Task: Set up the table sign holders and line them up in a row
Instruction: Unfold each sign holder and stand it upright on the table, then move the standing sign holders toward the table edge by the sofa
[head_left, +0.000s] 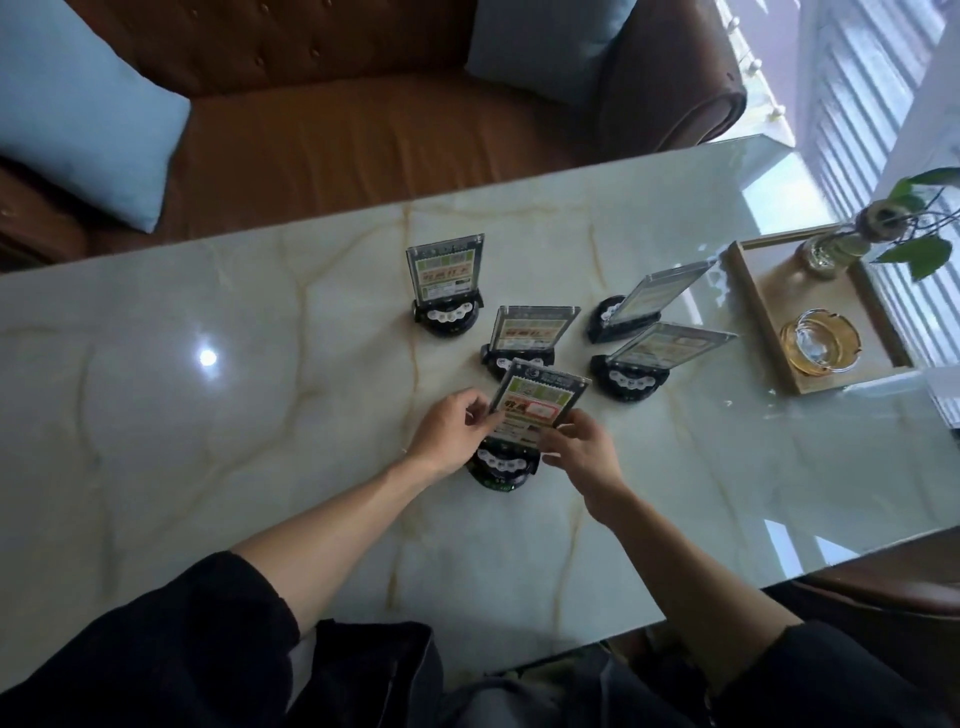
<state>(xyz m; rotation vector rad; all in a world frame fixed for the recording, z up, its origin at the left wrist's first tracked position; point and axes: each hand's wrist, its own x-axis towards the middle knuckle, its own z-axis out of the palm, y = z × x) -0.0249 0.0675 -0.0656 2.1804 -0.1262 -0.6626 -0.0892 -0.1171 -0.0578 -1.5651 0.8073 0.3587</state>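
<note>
Several clear acrylic sign holders on round black bases stand on the marble table (208, 467). The nearest sign holder (535, 400) has its printed panel gripped on both sides: my left hand (454, 431) pinches its left edge, my right hand (582, 452) its lower right edge. Its black base (501, 467) rests on the table below my hands. Another holder (527, 332) stands just behind it, and one (445, 283) farther back left. Two more holders (636, 306) (649, 358) stand to the right, angled away.
A wooden tray (753, 306) at the right holds an amber glass ashtray (821, 340) and a glass vase with a green plant (836, 249). A brown leather sofa (363, 119) with light blue cushions (78, 114) runs along the table's far side.
</note>
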